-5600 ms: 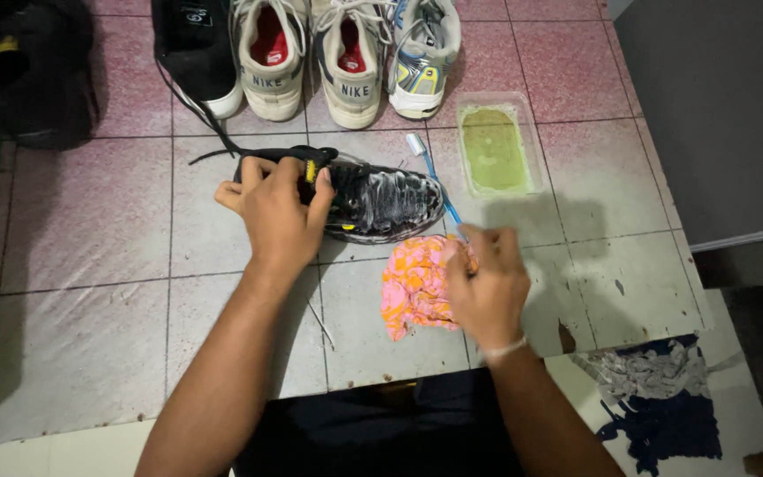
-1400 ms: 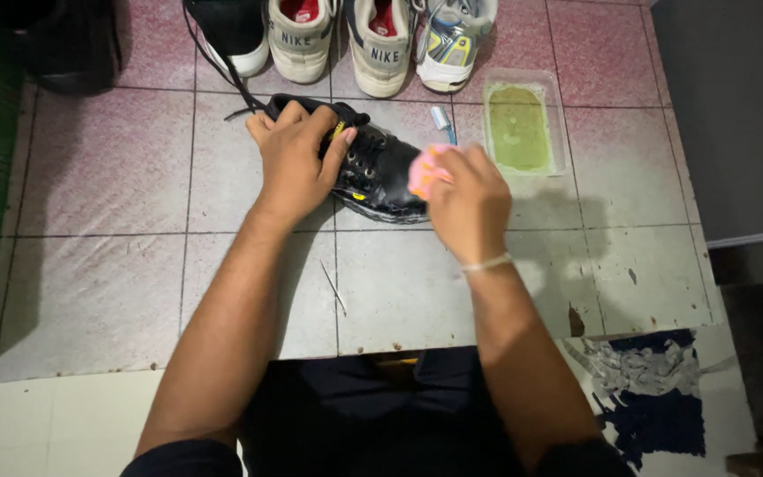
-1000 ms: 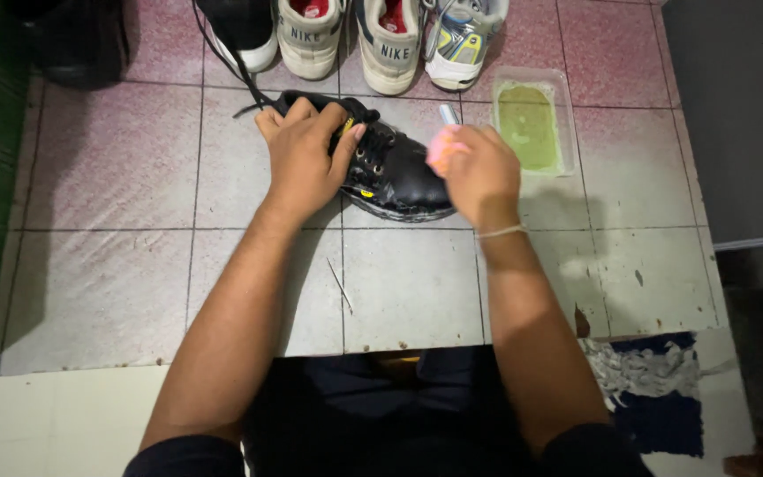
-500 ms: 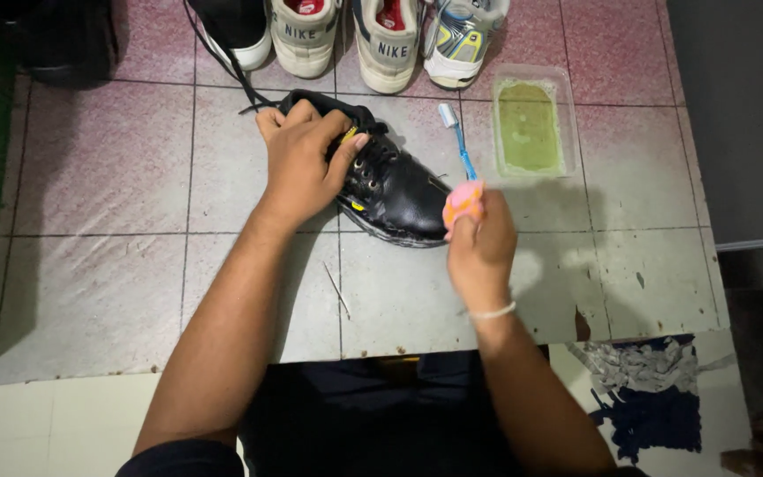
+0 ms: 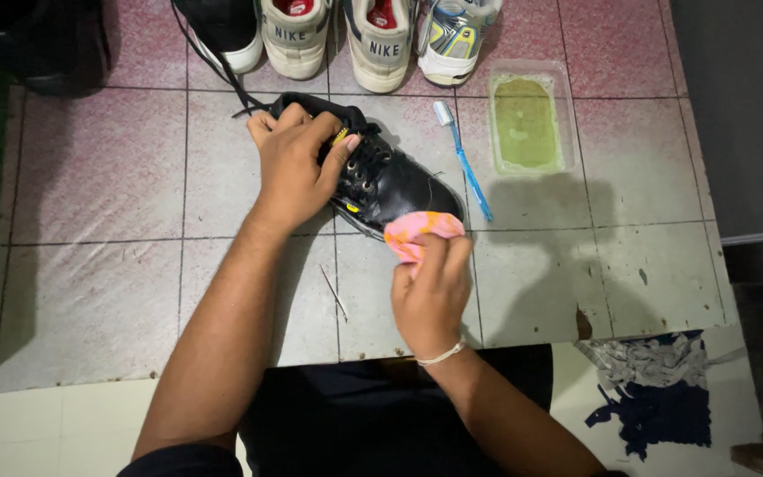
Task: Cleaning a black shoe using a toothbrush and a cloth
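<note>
A black lace-up shoe [image 5: 395,181] lies on the tiled floor with its toe toward the right. My left hand [image 5: 293,163] grips its collar and laces from above. My right hand [image 5: 430,287] holds a bunched pink and orange cloth [image 5: 417,230] pressed against the near side of the toe. A blue toothbrush [image 5: 463,159] lies on the tiles just right of the shoe.
A clear tray of green liquid [image 5: 525,119] sits to the right of the toothbrush. Several shoes [image 5: 346,35] stand in a row along the far edge. A thin stick [image 5: 335,293] lies on the tile near my knees. Torn dark flooring [image 5: 655,397] at lower right.
My right hand with the cloth has slid from the top of the shoe's toe down to its near side. The shoe has turned slightly under my left hand, which keeps its grip.
</note>
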